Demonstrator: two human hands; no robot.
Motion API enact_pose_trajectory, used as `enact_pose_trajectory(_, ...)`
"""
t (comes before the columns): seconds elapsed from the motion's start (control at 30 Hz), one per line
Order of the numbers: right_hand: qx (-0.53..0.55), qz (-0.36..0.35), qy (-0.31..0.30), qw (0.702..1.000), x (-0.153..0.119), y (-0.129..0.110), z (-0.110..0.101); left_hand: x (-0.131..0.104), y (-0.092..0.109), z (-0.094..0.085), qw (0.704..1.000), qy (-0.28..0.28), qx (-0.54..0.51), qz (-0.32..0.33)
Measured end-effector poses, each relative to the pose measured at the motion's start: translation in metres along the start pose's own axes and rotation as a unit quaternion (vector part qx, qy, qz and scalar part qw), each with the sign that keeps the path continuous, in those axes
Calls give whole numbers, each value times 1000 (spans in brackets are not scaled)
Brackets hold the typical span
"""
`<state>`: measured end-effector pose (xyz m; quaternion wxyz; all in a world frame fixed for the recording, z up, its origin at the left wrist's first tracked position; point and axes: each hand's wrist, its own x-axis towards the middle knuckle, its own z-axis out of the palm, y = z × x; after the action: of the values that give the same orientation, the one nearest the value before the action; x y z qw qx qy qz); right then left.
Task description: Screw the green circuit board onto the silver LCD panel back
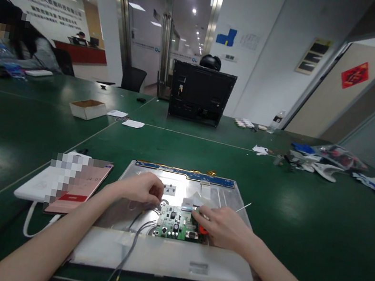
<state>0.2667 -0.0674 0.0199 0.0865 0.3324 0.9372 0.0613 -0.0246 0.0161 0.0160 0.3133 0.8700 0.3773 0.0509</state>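
Note:
A silver display panel [166, 260] lies flat on the green table, a blue circuit strip [185, 174] along its far edge. On it sits a green circuit board [176, 223] with grey cables [132, 247] running from its left side toward the near edge. My left hand [144, 188] is closed at the board's upper left corner; what its fingertips pinch is too small to make out. My right hand [219, 223] rests at the board's right side, fingers closed round a red-handled tool [203, 230], whose thin shaft [244, 207] seems to point up right.
A phone [80, 189] and a white device [46, 178] lie left of the panel. Farther back are an open box [87, 109], papers [133, 123] and a black monitor [201, 94]. Bags and white parts [325, 170] lie at right. Another person [20, 38] sits at far left.

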Motion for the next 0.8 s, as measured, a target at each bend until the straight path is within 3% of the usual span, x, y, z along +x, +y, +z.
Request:
enact_pose_trajectory(0.2, 78, 12, 77, 994, -3, 11, 6, 1, -3, 0, 1000, -12, -20, -6)
enact_pose_trajectory(0.4, 208, 86, 179, 958, 0, 18, 19, 1, -2, -1, 999, -27, -45, -12)
enact_pose_trajectory(0.57, 268, 169, 195, 928, 8, 13, 20, 1, -8, 1, 997, -27, -69, -1)
enact_pose_trajectory(0.8, 293, 214, 196, 911, 13, 13, 21, 6, -17, 6, 996, -22, -87, 12)
